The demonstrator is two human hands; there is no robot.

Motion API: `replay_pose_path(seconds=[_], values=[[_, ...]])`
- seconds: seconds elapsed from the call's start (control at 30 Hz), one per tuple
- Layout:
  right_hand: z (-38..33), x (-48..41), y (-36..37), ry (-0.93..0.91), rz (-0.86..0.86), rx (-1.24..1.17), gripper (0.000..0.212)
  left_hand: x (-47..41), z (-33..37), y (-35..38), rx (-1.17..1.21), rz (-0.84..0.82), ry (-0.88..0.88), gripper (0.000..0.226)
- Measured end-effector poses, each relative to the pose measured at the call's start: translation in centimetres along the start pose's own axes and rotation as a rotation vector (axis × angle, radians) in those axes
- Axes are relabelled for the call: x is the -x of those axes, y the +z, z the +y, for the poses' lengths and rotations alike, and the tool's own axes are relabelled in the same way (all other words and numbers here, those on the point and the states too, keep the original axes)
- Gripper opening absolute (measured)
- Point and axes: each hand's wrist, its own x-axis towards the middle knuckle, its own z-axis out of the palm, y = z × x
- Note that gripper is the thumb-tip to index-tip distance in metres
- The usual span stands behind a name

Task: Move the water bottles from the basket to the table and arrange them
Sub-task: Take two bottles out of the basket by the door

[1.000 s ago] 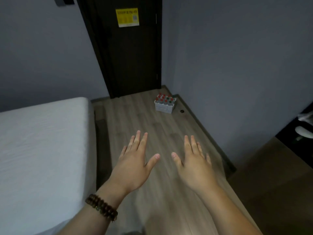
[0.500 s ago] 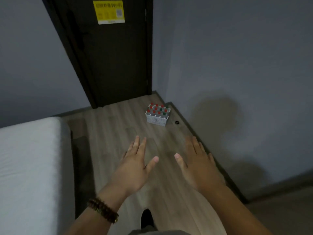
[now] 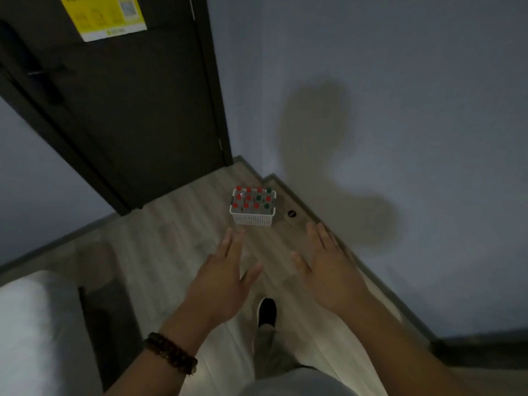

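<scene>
Basket [image 3: 252, 219] stands on the floor [image 3: 171, 247], far right by the wall [image 3: 400, 67]. Water bottles [image 3: 253, 198] upright inside; probably weighty, smooth, firm: take each round the body. Left hand [image 3: 220, 284] and right hand [image 3: 328, 275] near, grip apart, holding nothing.

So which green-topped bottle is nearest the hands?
The green-capped bottle at the right end of the front row of the basket; the other two green caps sit farther back.
</scene>
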Motion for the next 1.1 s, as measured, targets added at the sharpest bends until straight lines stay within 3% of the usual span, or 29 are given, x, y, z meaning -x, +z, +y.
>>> replay_pose_path(seconds=[0.23, 0.47, 0.77, 0.93, 1.1], values=[[-2.6, -17.7, -0.9, -0.005, -0.058, -0.066, 0.075, -15.0, -4.0, -5.6, -0.057, -0.113, -0.077, 0.079], [-5.0, -32.3, -3.0, -0.001, -0.139, 0.015, 0.074, -28.0, -6.9, -10.2, 0.024, -0.172, -0.102, 0.070], [-6.5, -48.8, -3.3, 0.158, -0.213, 0.059, 0.064, -46.4, -13.4, -8.5, 0.068, -0.421, -0.021, 0.044], [-6.7, -55.6, -1.5, 0.301, -0.329, 0.056, 0.071, -56.2, -15.4, -7.9, 0.041, -0.587, 0.020, 0.055], [-6.2, -61.1, 1.8, 0.345, -0.453, 0.056, 0.070, -64.6, -16.9, -6.4, -0.028, -0.680, 0.086, 0.049]])
